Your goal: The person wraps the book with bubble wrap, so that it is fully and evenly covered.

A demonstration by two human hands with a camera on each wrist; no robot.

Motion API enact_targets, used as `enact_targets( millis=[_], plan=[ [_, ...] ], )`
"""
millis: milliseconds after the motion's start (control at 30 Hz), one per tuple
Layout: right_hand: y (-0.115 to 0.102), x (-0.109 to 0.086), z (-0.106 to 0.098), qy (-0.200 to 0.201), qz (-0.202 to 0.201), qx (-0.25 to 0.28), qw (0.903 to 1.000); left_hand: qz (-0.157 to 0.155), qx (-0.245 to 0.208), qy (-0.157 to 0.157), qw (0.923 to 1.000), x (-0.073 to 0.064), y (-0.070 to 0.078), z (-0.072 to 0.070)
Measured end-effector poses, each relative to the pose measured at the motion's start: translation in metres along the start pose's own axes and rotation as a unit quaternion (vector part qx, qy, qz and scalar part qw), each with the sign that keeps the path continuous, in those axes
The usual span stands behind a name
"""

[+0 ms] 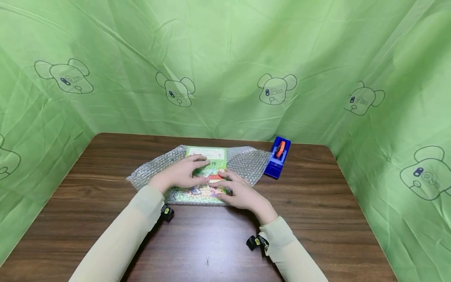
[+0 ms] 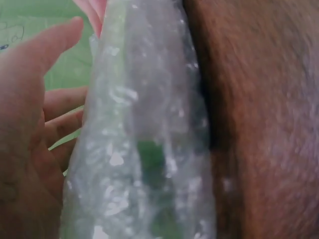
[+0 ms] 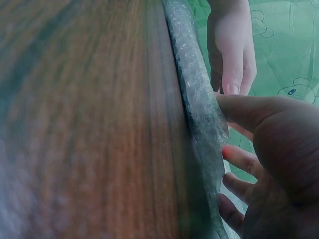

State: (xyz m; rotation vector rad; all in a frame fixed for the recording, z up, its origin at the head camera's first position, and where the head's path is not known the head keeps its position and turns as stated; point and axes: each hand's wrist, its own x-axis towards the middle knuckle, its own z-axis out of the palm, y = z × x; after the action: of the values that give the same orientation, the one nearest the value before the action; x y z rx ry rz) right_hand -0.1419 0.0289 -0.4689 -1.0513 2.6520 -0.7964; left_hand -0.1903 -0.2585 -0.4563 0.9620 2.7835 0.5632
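A green illustrated book [image 1: 217,166] lies on the table, its lower part covered by clear bubble wrap [image 1: 150,169]. The wrap spreads out flat to the left and right beneath it. My left hand [image 1: 183,172] rests over the book's left side with fingers extended. On the lower right, my right hand [image 1: 239,191] presses the covered part with its fingers spread. In the left wrist view the folded edge of the bubble wrap [image 2: 144,99] stands beside my thumb. The right wrist view shows my fingertips [image 3: 240,159] touching the wrap's edge.
A blue tape dispenser [image 1: 277,158] with an orange roll stands right of the wrap, touching or close to its right corner. The brown wooden table [image 1: 310,219] is bordered at the back and sides by green cloth [image 1: 225,113] with bear-head drawings.
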Motion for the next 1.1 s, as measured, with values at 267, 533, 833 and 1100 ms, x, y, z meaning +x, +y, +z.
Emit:
enact_targets(
  millis=[267, 533, 833, 1100],
  plan=[
    [0.001, 0.000, 0.001, 0.005, -0.002, 0.001, 1.0000, -0.009, -0.027, -0.012, 0.9995, -0.008, -0.005, 0.002],
    [0.002, 0.000, 0.002, 0.010, -0.006, 0.011, 0.9999, -0.006, -0.051, -0.023, 0.9984, -0.012, -0.008, 0.003],
    [0.001, 0.000, 0.002, 0.001, 0.009, 0.003, 1.0000, -0.008, -0.041, -0.031, 0.9986, -0.013, -0.006, 0.004],
    [0.000, -0.001, 0.004, -0.006, 0.016, 0.006, 0.9998, -0.023, -0.057, -0.025, 0.9978, -0.016, -0.003, 0.008]
  ],
)
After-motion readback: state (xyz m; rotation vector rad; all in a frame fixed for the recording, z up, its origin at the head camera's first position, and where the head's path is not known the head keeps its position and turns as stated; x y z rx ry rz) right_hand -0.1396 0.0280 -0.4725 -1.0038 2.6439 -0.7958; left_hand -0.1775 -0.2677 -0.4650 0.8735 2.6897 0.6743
